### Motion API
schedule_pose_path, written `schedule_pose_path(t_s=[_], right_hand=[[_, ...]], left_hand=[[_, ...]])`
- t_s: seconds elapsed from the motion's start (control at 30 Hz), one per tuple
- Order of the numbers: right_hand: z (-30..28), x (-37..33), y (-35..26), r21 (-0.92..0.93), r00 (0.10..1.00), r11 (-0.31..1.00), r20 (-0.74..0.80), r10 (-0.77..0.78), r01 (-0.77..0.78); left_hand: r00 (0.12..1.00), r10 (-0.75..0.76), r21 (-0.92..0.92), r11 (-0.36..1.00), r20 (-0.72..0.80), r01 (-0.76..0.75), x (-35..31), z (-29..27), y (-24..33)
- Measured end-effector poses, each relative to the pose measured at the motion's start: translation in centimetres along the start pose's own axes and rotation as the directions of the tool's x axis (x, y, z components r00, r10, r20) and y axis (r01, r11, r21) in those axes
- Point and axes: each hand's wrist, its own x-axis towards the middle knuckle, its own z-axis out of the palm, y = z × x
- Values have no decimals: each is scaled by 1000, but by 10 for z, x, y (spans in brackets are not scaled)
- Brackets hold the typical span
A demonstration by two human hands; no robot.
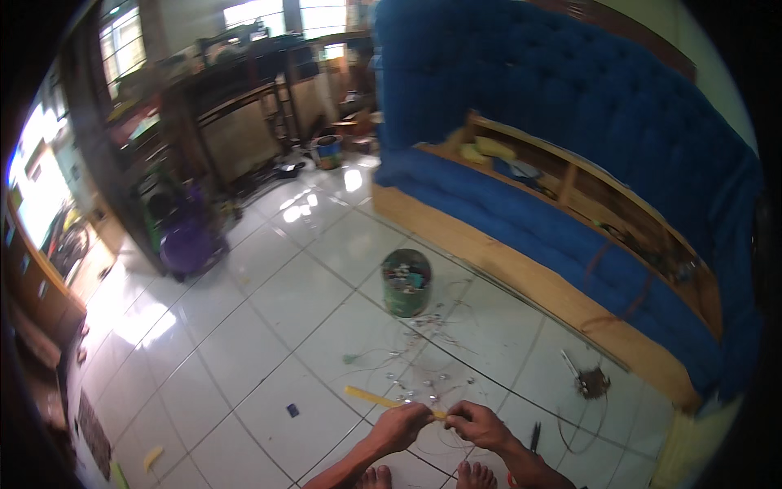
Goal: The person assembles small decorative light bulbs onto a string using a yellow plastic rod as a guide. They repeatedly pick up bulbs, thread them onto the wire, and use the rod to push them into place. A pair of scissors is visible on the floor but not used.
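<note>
Both my hands are low in the middle of the view, close together above the tiled floor. A narrow yellow strip (373,397) runs between them, its longer free end sticking out to the left past my left hand. My left hand (403,425) pinches the strip with closed fingers. Opposite it, my right hand (479,425) grips the short right end, thumb and fingers pressed together. Just beyond the hands, several small shiny bits (432,383) and thin wires (444,334) lie scattered on the tiles. My bare feet show below.
A green can (406,303) full of mixed scraps stands ahead. To the right is a blue tufted sofa (505,208) with an open wooden compartment. A black-handled tool (535,436), a brown clump (592,382), a dark blue square (292,411) and a yellow piece (152,458) lie on the floor.
</note>
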Motion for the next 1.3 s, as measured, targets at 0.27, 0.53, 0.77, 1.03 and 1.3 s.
schedule_pose_path(t_s=[0.27, 0.53, 0.77, 1.03, 1.3], right_hand=[[16, -2, -5, -403, 900, 865, -180, -396, 300], [20, 13, -1, -605, 755, 645, -107, -647, 467], [17, 6, 3, -650, 861, 705, -149, -486, 285], [23, 0, -5, -587, 889, 803, -309, -338, 101], [32, -9, -26, -879, 658, 396, -134, -741, 267]], left_hand=[[814, -381, -864, 73, 437, 498, 1, 4, -4], [849, -444, -946, 9, 286, 323, 6, 21, 4], [970, -32, -171, 985, -240, -9, 10, 24, 19], [990, 24, -125, 991, -136, -41, 12, 14, 11], [899, -391, -899, 294, 198, 326, 6, 5, 10]])
